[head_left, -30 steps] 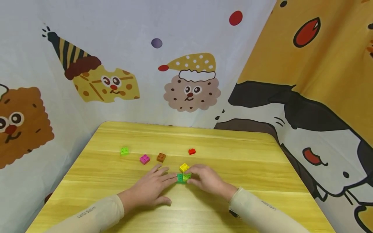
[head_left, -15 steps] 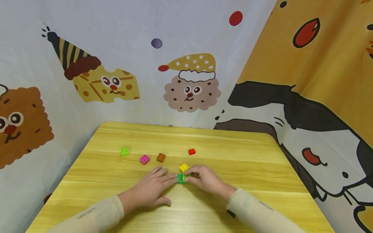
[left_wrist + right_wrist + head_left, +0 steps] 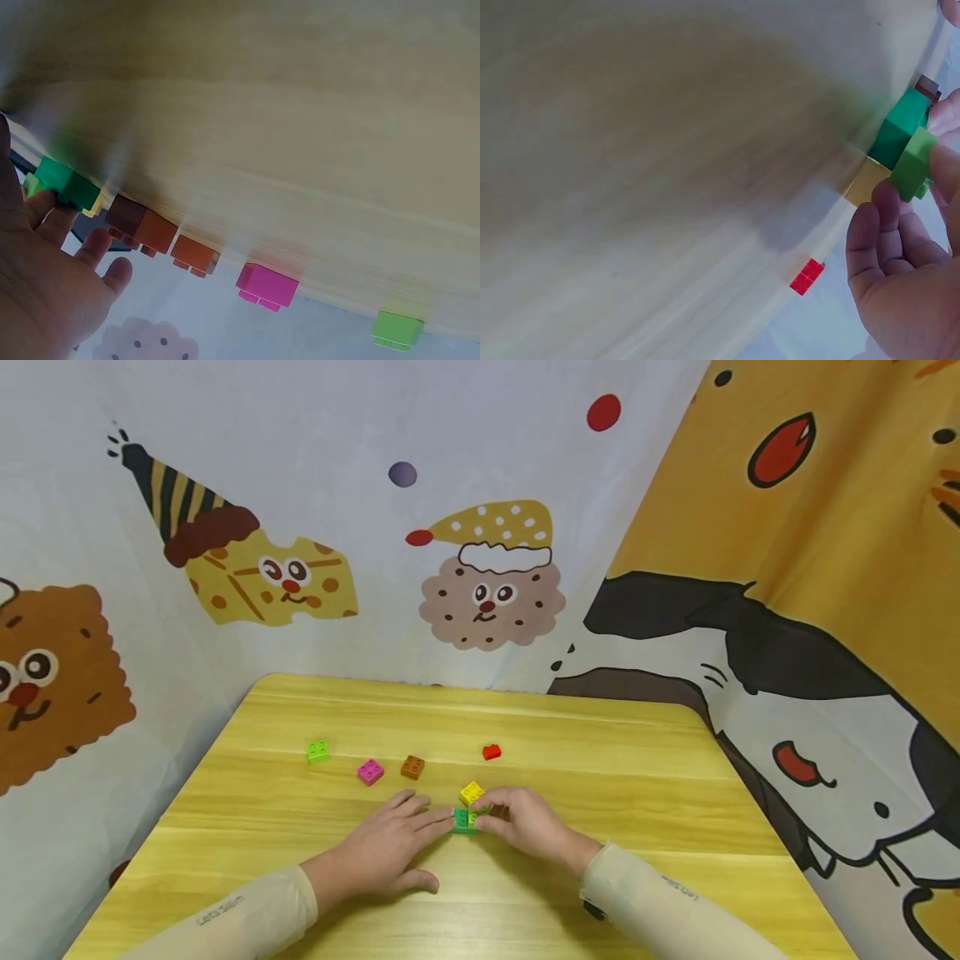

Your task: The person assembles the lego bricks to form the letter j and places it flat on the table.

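Near the middle of the table in the head view lies a dark green brick (image 3: 461, 821). The fingertips of my left hand (image 3: 386, 843), its fingers mostly straight, touch the brick's left side. At the right end, my right hand (image 3: 532, 827) pinches a light green brick (image 3: 913, 163) between thumb and fingers, over the dark green one. Whether the two are fully pressed together I cannot tell. Just behind sits a yellow brick (image 3: 472, 792), close to my right fingertips. The right hand covers most of the light green brick in the head view.
Farther back on the wooden table (image 3: 600, 735) lie a lime brick (image 3: 318, 752), a magenta brick (image 3: 371, 772), a brown brick (image 3: 412, 767) and a small red brick (image 3: 491, 752). A printed cloth (image 3: 330, 460) hangs behind the table's far edge.
My right thumb and fingertips have shifted slightly left over the light green brick, covering more of it. The left hand stays in place.
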Available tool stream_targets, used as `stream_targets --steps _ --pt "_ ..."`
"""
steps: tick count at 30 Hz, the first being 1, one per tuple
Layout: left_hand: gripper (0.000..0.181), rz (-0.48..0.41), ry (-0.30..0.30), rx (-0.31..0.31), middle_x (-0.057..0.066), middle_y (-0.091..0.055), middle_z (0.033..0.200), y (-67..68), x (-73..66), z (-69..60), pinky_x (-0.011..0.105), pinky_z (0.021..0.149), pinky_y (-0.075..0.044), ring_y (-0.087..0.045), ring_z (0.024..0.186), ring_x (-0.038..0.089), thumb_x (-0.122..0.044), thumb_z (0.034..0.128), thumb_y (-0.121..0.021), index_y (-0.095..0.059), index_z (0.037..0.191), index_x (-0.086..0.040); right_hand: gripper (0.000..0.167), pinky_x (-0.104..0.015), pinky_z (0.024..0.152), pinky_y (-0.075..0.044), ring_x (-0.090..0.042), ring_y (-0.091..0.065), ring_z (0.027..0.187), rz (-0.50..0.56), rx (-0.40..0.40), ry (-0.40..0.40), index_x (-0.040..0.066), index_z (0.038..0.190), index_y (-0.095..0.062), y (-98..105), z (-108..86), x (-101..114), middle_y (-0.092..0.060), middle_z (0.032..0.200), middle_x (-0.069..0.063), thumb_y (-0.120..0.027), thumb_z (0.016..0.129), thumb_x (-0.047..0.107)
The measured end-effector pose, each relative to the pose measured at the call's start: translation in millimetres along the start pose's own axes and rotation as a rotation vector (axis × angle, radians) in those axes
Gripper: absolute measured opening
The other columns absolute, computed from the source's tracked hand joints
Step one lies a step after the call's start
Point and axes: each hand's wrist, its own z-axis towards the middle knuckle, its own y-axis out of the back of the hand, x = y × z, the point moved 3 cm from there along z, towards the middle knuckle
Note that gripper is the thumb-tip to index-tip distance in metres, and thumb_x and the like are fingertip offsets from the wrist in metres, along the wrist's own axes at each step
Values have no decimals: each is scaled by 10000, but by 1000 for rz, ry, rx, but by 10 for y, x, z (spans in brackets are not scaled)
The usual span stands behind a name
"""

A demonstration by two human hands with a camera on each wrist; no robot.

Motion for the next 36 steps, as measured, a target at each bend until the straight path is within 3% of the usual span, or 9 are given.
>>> stream_targets --steps 7,12,19,29,33,36 --pt "863 0 -3 -2 17 -424 1536 11 -13 -3 570 1145 -211 -418 1352 341 -720 873 -533 -428 1509 -146 317 -216 703 -529 -84 -624 810 -18 47 4 137 1219 -679 15 44 -12 -682 994 76 -718 926 251" --pt "862 -15 6 11 18 -418 1539 19 -24 0 575 1145 -206 -410 1358 348 -715 873 -537 -426 1509 -144 334 -222 651 -530 -72 -616 757 18 83 -26 143 1222 -688 -13 56 -39 -662 929 114 -700 932 309" --pt "870 -27 14 27 19 -405 1547 43 -41 2 576 1150 -185 -395 1370 356 -716 873 -535 -409 1518 -147 281 -234 554 -496 -93 -559 681 84 70 -52 193 1178 -687 -63 62 -70 -641 878 111 -696 931 329" --pt "864 -42 36 51 15 -399 1551 52 -26 23 570 1157 -169 -360 1396 351 -728 872 -519 -422 1512 -156 315 -217 529 -461 -72 -517 644 74 77 -54 161 1189 -682 -59 85 -83 -634 845 78 -694 934 345" --pt "772 -70 68 -11 37 -492 1478 107 63 39 559 1142 -222 -395 1369 346 -664 887 -577 -514 1442 -131 297 -220 533 -465 -59 -512 642 80 72 -62 174 1167 -690 -55 87 -86 -631 834 69 -707 924 344" --pt "659 -67 152 -112 32 -597 1340 184 198 48 534 1108 -301 -462 1296 313 -587 877 -662 -602 1339 -120 294 -224 532 -463 -70 -510 640 95 63 -70 166 1155 -698 -45 86 -85 -632 829 52 -721 915 335"
